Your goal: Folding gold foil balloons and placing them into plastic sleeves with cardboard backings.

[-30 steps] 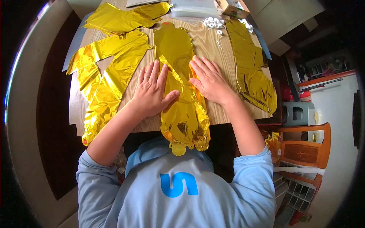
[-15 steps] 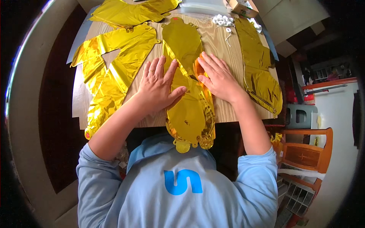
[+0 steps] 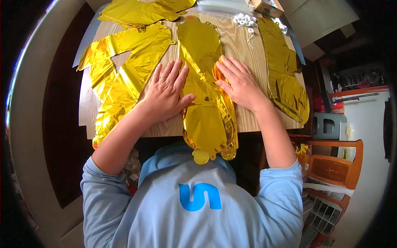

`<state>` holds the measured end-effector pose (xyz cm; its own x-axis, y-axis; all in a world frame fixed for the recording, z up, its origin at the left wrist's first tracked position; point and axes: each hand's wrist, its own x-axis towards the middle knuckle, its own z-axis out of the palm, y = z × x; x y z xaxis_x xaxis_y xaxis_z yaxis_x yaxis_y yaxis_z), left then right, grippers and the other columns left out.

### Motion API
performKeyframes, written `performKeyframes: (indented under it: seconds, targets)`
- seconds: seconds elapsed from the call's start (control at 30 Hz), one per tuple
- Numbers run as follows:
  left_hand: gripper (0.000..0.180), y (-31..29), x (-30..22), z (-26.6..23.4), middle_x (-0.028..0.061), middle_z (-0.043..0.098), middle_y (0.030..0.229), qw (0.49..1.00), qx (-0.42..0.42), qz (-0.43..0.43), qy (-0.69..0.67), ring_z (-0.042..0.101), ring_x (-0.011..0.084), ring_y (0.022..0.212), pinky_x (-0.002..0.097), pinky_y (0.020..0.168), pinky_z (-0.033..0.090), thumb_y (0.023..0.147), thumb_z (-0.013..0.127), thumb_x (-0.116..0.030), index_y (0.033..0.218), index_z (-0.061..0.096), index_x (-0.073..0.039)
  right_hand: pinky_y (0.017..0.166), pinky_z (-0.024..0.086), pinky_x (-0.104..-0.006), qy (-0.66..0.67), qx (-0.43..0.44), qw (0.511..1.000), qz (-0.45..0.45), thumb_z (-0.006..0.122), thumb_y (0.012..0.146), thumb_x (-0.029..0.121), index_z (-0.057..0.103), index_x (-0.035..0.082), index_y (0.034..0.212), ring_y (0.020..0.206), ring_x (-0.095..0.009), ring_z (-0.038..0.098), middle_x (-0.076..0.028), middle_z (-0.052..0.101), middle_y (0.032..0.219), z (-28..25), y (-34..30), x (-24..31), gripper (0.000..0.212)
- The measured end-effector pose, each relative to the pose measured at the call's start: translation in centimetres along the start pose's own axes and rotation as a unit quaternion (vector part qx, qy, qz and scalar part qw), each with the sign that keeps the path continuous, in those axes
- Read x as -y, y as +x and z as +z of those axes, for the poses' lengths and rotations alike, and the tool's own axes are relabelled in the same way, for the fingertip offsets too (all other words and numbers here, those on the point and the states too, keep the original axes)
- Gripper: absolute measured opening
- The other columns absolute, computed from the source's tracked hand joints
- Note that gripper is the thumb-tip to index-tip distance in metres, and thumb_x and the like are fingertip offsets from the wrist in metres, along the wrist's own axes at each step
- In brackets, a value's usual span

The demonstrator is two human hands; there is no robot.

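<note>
Gold foil, thin and mirror-bright, makes up the long folded piece [image 3: 202, 93] lying lengthwise in front of the person, its near end with round tabs reaching past the edge of the wooden surface [image 3: 248, 124]. A diagonal crease runs down its middle, and loose ripples gather along its right side.

Left hand [image 3: 164, 93] lies palm down along the foil's left border, fingers straight and slightly spread, the thumb over the foil; it grips nothing. Right hand [image 3: 240, 86] is likewise flat and unclenched at the right border, thumb over the bulging fold there, the outer fingers toward the bare wood.

The step in hand looks like smoothing the folded layers. To do it well, I would keep both palms flat, press evenly and sweep along the length, since nails or pinching could mark so thin a film. The right fold probably needs the most care: tuck it square before pressing, or the wrinkles may set. The overhanging end has no support beneath, so drawing it fully onto the surface should help.

Further out lie a left foil piece [image 3: 129, 84], a right foil piece [image 3: 282, 68], a far foil piece [image 3: 140, 12] and white rings [image 3: 244, 20].
</note>
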<state>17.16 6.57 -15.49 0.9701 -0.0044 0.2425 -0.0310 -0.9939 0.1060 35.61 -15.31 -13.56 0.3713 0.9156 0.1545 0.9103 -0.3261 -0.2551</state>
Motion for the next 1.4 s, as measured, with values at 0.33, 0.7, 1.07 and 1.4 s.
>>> performKeyframes:
  seconds: [0.33, 0.7, 1.07, 1.4]
  targets:
    - [0.083, -0.1, -0.2, -0.5, 0.0211, 0.027, 0.164, 1.000, 0.016, -0.014, 0.003, 0.022, 0.0357, 0.154, 0.0541, 0.125, 0.012, 0.100, 0.047, -0.059, 0.159, 0.027, -0.004, 0.113, 0.035, -0.0494, 0.028, -0.080, 0.991, -0.101, 0.065, 0.095, 0.030, 0.064, 0.004, 0.124, 0.129, -0.036, 0.051, -0.018, 0.058, 0.133, -3.5, -1.3, 5.9, 0.039]
    - [0.080, -0.1, -0.3, -0.2, 0.0206, 0.029, 0.163, 1.000, -0.009, -0.013, -0.015, 0.025, 0.0362, 0.153, 0.0553, 0.124, 0.014, 0.099, 0.052, -0.056, 0.159, 0.030, -0.007, 0.114, 0.035, -0.0497, 0.049, -0.018, 0.985, -0.166, 0.079, 0.078, 0.026, 0.070, 0.004, 0.114, 0.133, -0.034, 0.047, -0.018, 0.054, 0.141, -0.1, -6.9, 13.4, 0.043]
    - [0.084, -0.1, -0.4, 0.1, 0.0234, 0.035, 0.159, 1.000, -0.027, -0.008, 0.010, 0.029, 0.0386, 0.150, 0.0570, 0.123, 0.016, 0.096, 0.051, -0.062, 0.153, 0.039, -0.002, 0.113, 0.036, -0.0515, 0.096, -0.016, 0.982, -0.159, 0.076, 0.082, 0.027, 0.068, 0.005, 0.114, 0.129, -0.036, 0.049, -0.019, 0.057, 0.134, 0.0, -6.4, 13.0, 0.039]
    - [0.082, -0.2, -0.3, 0.3, 0.0190, 0.036, 0.160, 1.000, -0.020, -0.011, 0.018, 0.029, 0.0354, 0.151, 0.0542, 0.123, 0.015, 0.098, 0.051, -0.059, 0.157, 0.034, -0.006, 0.107, 0.041, -0.0462, 0.104, -0.038, 0.985, -0.129, 0.077, 0.082, 0.023, 0.062, 0.000, 0.126, 0.124, -0.033, 0.051, -0.017, 0.056, 0.133, 0.5, -5.6, 13.3, 0.051]
